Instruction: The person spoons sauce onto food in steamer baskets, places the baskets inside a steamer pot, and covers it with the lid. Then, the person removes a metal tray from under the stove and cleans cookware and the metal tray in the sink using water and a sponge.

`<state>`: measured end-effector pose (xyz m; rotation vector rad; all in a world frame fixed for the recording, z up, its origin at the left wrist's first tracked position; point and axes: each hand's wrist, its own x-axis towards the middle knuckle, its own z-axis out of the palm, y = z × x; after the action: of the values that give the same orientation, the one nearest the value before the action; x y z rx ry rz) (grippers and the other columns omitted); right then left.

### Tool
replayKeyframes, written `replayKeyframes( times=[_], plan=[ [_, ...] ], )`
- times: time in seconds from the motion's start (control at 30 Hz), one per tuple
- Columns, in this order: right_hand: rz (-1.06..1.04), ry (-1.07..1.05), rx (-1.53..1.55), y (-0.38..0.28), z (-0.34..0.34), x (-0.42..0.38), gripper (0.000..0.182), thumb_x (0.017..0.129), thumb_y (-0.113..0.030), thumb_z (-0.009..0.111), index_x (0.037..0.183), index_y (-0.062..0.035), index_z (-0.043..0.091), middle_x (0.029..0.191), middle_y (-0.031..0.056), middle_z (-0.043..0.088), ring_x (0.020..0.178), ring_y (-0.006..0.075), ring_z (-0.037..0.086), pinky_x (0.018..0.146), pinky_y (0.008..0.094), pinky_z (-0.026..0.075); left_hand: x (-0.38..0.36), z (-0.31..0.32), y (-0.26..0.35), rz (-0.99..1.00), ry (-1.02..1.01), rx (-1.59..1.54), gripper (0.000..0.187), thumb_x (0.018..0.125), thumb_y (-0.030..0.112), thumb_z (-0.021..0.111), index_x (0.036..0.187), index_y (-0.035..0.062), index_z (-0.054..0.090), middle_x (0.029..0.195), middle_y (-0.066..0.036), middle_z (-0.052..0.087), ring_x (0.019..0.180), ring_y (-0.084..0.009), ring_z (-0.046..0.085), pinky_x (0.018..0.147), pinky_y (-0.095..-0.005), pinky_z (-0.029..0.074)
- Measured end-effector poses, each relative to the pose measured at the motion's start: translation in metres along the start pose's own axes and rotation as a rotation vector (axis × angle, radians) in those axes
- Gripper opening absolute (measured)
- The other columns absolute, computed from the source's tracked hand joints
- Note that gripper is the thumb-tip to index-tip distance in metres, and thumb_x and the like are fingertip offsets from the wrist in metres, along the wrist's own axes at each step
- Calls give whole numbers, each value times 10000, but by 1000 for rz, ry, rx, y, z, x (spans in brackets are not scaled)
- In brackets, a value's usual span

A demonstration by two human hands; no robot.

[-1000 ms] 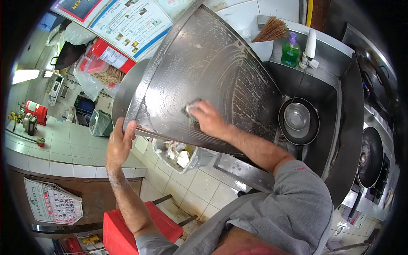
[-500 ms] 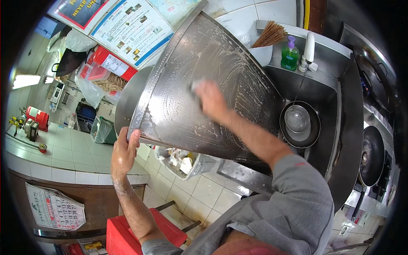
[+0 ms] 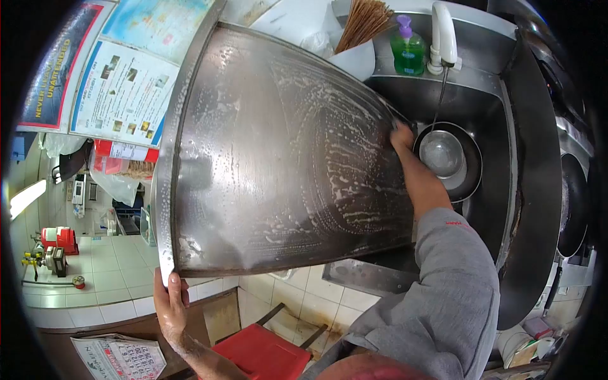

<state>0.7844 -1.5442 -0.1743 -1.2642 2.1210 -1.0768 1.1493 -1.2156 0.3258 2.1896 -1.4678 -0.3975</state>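
Observation:
A large metal tray (image 3: pixel 272 145) with a raised rim leans over the sink, streaked with soap suds. My left hand (image 3: pixel 170 304) grips its lower left corner, thumb on the near side of the rim. At the tray's right end, beside the sink basin, my right hand (image 3: pixel 402 136) is closed against the edge. Whatever its fingers hold is hidden. Just right of that hand, a thin stream of water runs into a metal bowl (image 3: pixel 441 154), which sits inside a dark pan (image 3: pixel 470 180) in the sink.
A white faucet (image 3: pixel 444 35) and a green soap bottle (image 3: pixel 407 54) stand behind the sink (image 3: pixel 494 139), near a bundle of brown sticks (image 3: pixel 364 22). A red stool (image 3: pixel 266 351) is below the tray. A black frying pan (image 3: pixel 572 206) lies at the far right.
My right hand has moved from the tray's middle to its right end. The tray's left end has swung lower, with my left hand still on its corner. The camera view has shifted.

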Motion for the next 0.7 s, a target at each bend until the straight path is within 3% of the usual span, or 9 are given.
replayKeyframes(
  times=[0.07, 0.13, 0.23, 0.3, 0.4, 0.5, 0.57, 0.63, 0.7],
  plan=[
    [89, -29, -18, 20, 11, 5, 472, 693, -50, 593, 1142, -197, 612, 1017, 163, 606, 956, 330, 577, 837, 407, 460, 2, 2, 4, -15, 34, -9, 422, 923, 476, 437, 900, 56, 467, 616, 11, 434, 462, -49, 366, 391, -200, 280],
    [-145, 324, 247, -43, 20, -4, 452, 690, -52, 610, 1128, -163, 612, 974, 180, 589, 921, 355, 564, 809, 420, 456, 3, -1, 1, -13, 24, -24, 406, 926, 454, 447, 911, 49, 477, 614, 14, 438, 450, -41, 362, 380, -195, 276],
    [-398, 155, 591, -272, -53, -15, 442, 664, -11, 615, 1092, -119, 613, 959, 177, 562, 939, 345, 527, 808, 426, 436, 3, -2, 3, -3, -11, -42, 393, 926, 438, 458, 905, 46, 483, 614, 15, 447, 436, -34, 362, 364, -192, 271],
    [-701, 274, 719, -382, -59, -9, 324, 620, 4, 616, 936, -66, 627, 894, 166, 538, 892, 345, 518, 781, 428, 437, 2, -3, 3, -19, -8, -43, 389, 925, 436, 462, 889, 49, 478, 619, 17, 448, 445, -34, 365, 372, -190, 275],
    [-820, 373, 646, -465, -65, -9, 246, 635, -6, 618, 875, -55, 604, 906, 165, 540, 919, 340, 524, 774, 439, 454, 0, -4, 0, -23, -3, -64, 385, 925, 434, 465, 887, 50, 478, 626, 18, 450, 456, -35, 366, 387, -187, 283],
    [-892, 287, 480, -408, -60, 3, 240, 667, -23, 603, 904, -63, 612, 936, 161, 549, 949, 333, 531, 787, 437, 465, 0, -2, 2, -13, 18, -84, 377, 924, 426, 473, 888, 51, 478, 630, 19, 448, 466, -34, 365, 398, -188, 288],
    [-871, 370, 315, -326, -45, 10, 418, 652, -35, 632, 1053, -153, 618, 916, 136, 557, 899, 321, 547, 771, 423, 470, 1, -3, -1, 18, 30, -94, 380, 922, 423, 479, 912, 43, 487, 631, 21, 445, 467, -33, 362, 400, -189, 286],
    [-602, 152, 186, -249, -50, 1, 405, 672, -12, 608, 1070, -89, 612, 978, 144, 584, 964, 316, 549, 853, 392, 449, 2, -3, 2, 8, -13, -90, 390, 919, 423, 485, 938, 34, 496, 632, 24, 441, 469, -31, 357, 401, -190, 280],
    [-498, 185, 249, -208, -29, 13, 389, 676, -2, 603, 1052, -98, 629, 969, 145, 584, 963, 315, 548, 847, 386, 449, 1, -3, 4, -38, 26, -73, 409, 914, 434, 490, 950, 27, 501, 631, 24, 437, 473, -31, 353, 407, -192, 280]
  ],
)
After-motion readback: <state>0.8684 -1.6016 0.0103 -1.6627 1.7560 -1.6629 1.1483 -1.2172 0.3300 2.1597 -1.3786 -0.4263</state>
